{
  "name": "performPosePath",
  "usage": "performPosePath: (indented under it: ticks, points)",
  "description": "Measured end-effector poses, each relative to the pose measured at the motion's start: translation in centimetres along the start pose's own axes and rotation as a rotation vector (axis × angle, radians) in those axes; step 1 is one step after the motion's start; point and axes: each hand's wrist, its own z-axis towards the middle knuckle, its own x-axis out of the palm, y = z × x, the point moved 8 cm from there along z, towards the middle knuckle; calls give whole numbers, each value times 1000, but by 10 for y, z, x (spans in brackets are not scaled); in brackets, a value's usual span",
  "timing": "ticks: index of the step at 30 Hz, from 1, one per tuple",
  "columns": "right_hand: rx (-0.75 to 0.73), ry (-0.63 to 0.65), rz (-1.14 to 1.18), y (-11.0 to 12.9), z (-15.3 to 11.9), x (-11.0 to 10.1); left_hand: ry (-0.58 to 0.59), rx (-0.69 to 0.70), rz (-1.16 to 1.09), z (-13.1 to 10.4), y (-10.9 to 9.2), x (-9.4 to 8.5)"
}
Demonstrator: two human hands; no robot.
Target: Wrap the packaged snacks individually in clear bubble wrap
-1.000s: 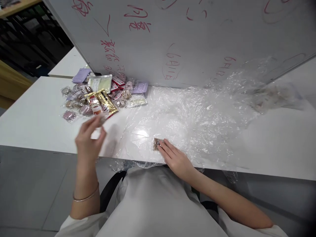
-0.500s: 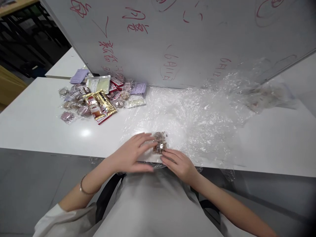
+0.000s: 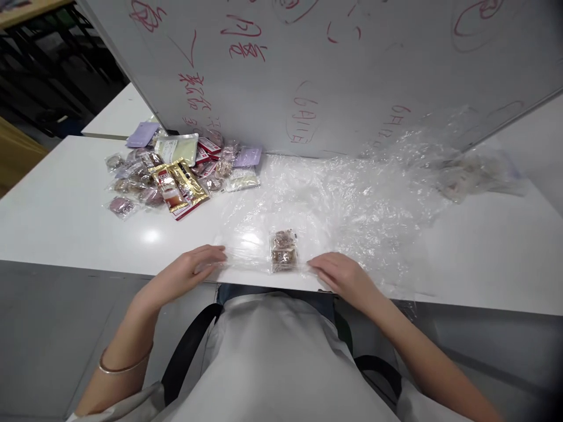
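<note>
- From the head view, the left hand (image 3: 193, 268) is at the near edge of the white desk (image 3: 466, 252), its fingers drawn together on a pinch of the clear plastic film (image 3: 365, 217)
- In the same view the right hand (image 3: 345, 276) is at that edge too, fingertips nearly closed on the film on the other side, so both hands are narrow, with a stretch of film between them
- Two small brown packets (image 3: 284, 252) in clear wrappers lie on the film between the hands, one just beyond the other, with neither hand touching them
- The film spreads wide and crinkled over the middle of the desk, and runs toward a wrapped bundle (image 3: 475, 176) on the right; what is inside that bundle I can't tell
- Over on the left of the desk sits a loose pile of packets: a gold packet (image 3: 189, 180) beside a brown and red one (image 3: 169, 189), a pale green pouch (image 3: 176, 149) behind them, a purple packet (image 3: 141, 135) at the far left and another at the right end, with red and white ones tucked among them
- A whiteboard (image 3: 343, 76) with red writing stands along the back of the desk
- A thin bracelet (image 3: 125, 368) circles the left wrist
</note>
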Motion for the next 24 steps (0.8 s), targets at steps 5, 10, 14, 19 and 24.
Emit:
performPosePath:
  ticks: [5, 10, 14, 19, 24]
  points:
    - [417, -103, 155, -41, -14, -23, -150, -174, -385, -4, 43, -18]
    - [781, -295, 483, -71, -22, -32, -518, -322, -693, -3, 65, -23]
    - [911, -301, 775, -94, -11, -11, -616, -341, -618, 12, 52, -20]
    - [989, -204, 532, -115, 1, -12, -684, -424, 98, 23, 33, -33]
    - [965, 73, -100, -114, 20, -21, -583, -514, 537, 36, 28, -23]
